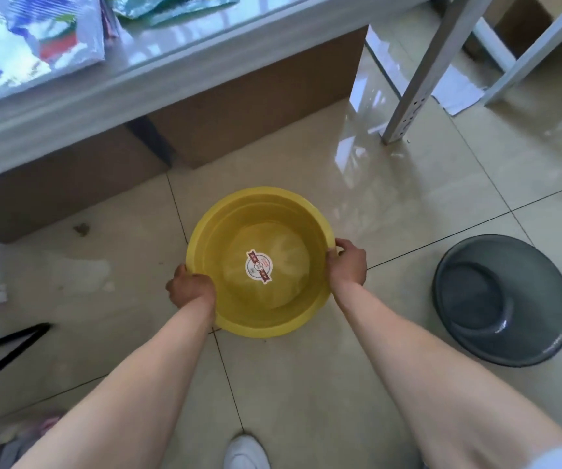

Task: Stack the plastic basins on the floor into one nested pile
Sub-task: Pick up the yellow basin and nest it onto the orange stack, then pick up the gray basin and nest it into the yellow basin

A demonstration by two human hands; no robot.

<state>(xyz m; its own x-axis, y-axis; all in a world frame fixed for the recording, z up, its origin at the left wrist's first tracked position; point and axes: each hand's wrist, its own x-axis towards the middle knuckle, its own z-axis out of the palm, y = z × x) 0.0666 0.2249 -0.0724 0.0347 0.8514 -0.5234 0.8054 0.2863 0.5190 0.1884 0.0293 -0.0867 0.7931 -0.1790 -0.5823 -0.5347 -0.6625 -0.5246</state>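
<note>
A yellow plastic basin [232, 211] with a round red-and-white sticker on its bottom is in the middle of the view, over the tiled floor. My left hand [190, 288] grips its rim on the near left. On the right side of the rim, my right hand [347, 262] is closed around the edge. A dark grey basin [509, 299] rests on the floor to the right, apart from the yellow one and slightly tilted. Whether the yellow basin touches the floor I cannot tell.
A glass-topped counter [158, 72] with packaged goods runs along the back left, cardboard boxes [256, 110] beneath it. A white metal shelf leg [418, 86] stands at the back right. My white shoe [245, 451] is at the bottom edge. Black straps [5, 350] lie at left.
</note>
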